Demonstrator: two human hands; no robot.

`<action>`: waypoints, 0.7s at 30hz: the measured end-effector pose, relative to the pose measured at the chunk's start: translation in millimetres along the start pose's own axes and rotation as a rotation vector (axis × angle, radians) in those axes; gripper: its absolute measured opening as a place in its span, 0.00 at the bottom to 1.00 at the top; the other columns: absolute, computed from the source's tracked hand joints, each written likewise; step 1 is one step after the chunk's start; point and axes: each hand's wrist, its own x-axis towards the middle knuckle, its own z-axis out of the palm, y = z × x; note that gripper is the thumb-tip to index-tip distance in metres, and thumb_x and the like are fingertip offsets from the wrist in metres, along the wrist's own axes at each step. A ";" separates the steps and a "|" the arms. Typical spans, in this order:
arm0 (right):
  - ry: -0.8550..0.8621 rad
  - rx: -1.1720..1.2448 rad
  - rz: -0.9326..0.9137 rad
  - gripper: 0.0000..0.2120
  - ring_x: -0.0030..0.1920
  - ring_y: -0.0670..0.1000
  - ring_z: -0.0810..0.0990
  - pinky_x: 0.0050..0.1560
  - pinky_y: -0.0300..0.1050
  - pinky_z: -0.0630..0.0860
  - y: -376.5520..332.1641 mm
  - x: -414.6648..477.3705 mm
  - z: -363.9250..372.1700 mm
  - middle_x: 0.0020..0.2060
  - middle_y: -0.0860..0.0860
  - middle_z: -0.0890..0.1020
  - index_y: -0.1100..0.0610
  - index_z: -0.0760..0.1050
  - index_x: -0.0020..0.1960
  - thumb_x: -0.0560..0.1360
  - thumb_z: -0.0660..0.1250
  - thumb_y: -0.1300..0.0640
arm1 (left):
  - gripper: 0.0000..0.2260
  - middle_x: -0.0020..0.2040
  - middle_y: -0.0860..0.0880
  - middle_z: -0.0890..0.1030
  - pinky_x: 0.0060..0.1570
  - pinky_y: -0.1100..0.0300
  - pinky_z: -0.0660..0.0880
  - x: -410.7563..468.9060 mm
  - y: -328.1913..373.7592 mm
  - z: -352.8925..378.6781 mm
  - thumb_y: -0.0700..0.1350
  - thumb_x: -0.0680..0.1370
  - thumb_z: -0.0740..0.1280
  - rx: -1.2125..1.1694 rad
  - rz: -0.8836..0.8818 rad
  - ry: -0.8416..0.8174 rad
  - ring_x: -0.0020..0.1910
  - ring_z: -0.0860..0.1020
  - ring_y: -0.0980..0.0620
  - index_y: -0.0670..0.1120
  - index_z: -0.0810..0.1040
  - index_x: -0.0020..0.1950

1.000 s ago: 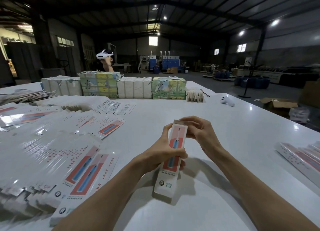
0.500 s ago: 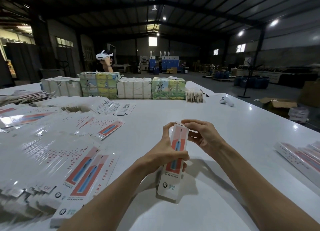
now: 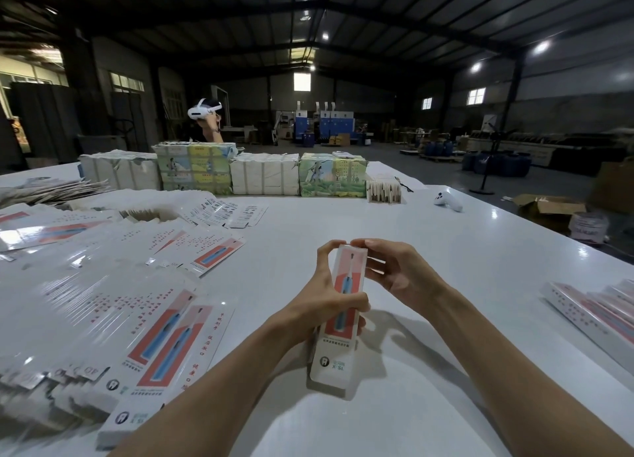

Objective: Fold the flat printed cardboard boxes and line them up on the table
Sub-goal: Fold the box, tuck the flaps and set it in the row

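My left hand (image 3: 322, 295) grips the box (image 3: 334, 360) mid-length, lower end near the table (image 3: 446, 250); my right hand (image 3: 394, 274) curls its fingers on the top end. Best practice: close that end squarely, pressing lightly so the walls do not buckle.

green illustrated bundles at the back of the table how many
2: left green bundle beside the white bundle, right green bundle on its other side. Others may hide behind them.

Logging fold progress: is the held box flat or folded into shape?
Folded into shape: the box shows a front face and a thick lower end. Top flap: cannot tell.
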 end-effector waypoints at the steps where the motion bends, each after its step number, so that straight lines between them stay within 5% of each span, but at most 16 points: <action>1: -0.010 -0.023 -0.007 0.10 0.59 0.56 0.86 0.53 0.48 0.84 1.6 0.1 1.5 0.56 0.58 0.86 0.61 0.85 0.60 0.82 0.68 0.60 | 0.45 0.59 0.42 0.75 0.43 0.54 0.84 0.9 -0.3 -0.9 0.46 0.70 0.80 -0.018 -0.008 0.004 0.44 0.87 0.42 0.70 0.53 0.72; 15: 0.071 -0.368 -0.225 0.06 0.51 0.57 0.88 0.49 0.47 0.86 16.9 -2.5 7.8 0.48 0.53 0.88 0.59 0.83 0.55 0.82 0.70 0.58 | 0.43 0.59 0.39 0.78 0.45 0.52 0.85 1.2 -2.2 -1.4 0.42 0.72 0.80 -0.110 -0.048 0.021 0.46 0.87 0.41 0.67 0.54 0.72; 21: 0.178 -0.683 -0.293 0.22 0.56 0.48 0.83 0.46 0.35 0.82 23.3 0.8 15.8 0.61 0.48 0.80 0.53 0.72 0.74 0.83 0.65 0.46 | 0.41 0.60 0.44 0.79 0.47 0.55 0.84 6.7 -2.8 6.1 0.56 0.69 0.79 -0.231 -0.043 0.183 0.51 0.87 0.45 0.71 0.56 0.72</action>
